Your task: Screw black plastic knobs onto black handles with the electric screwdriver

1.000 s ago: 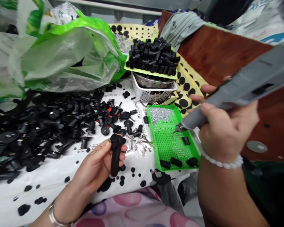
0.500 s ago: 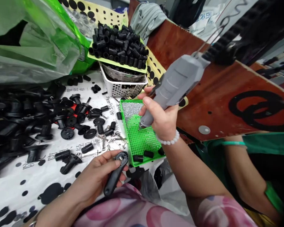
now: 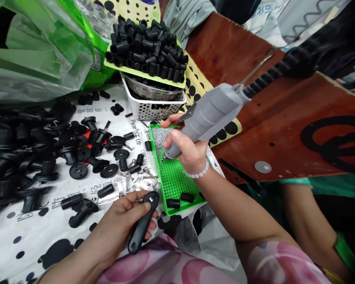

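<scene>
My left hand grips a black plastic crank handle, with the thumb pressed on a small metal piece in its round end. In my right hand is a grey electric screwdriver, tilted down and hanging from a hook and a black coiled hose. Its tip is over the green perforated tray, near a heap of small silvery screws at the far end. Whether the tip touches a screw I cannot make out. Two black sleeves lie at the tray's near end.
Many black knob-like parts cover the left of the table. Thin metal strips lie beside the tray. Black tubes are piled above a white basket. A reddish board stands right; beyond it a person's arm shows.
My right hand has moved the screwdriver left and slightly down, toward the screws at the tray's far end. My left hand still holds the crank handle, almost in place. The view has shifted slightly.
</scene>
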